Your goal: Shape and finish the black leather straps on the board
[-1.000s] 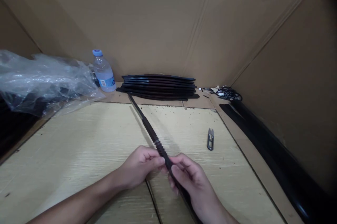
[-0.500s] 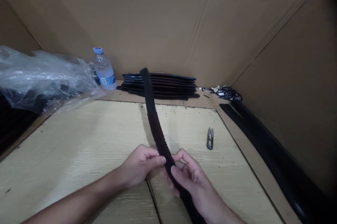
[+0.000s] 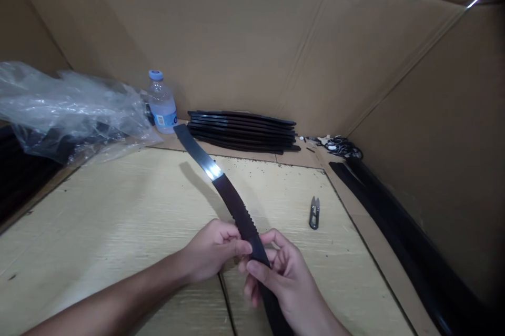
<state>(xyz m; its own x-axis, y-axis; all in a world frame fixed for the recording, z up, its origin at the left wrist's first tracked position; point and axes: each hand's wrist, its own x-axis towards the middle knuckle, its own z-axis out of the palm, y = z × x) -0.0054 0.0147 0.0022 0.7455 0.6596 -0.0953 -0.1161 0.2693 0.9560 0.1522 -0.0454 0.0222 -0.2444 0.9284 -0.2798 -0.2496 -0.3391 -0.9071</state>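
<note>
A long, flat black strip (image 3: 231,196) slants up and leftward over the table. Its far end is smooth and catches a bright glare, while a matte black sleeve with rippled edges covers the part nearer me. My left hand (image 3: 213,249) pinches the sleeved part between thumb and fingers at its left edge. Just below, my right hand (image 3: 282,278) grips the strip, thumb on top and fingers underneath. The strip's near end runs out of view at the bottom. Thread snips (image 3: 314,214) lie on the table to the right of the strip.
Black strips are stacked (image 3: 242,131) against the cardboard wall (image 3: 236,36). Left of them stand a water bottle (image 3: 162,104) and a clear plastic bag (image 3: 71,110). Tangled black cords (image 3: 341,146) sit in the back right corner. Long black material (image 3: 394,236) lines the table's right side.
The strip's far end has swung left and down, so its smooth face now shows the glare. Both hands keep their hold, slightly lower in view.
</note>
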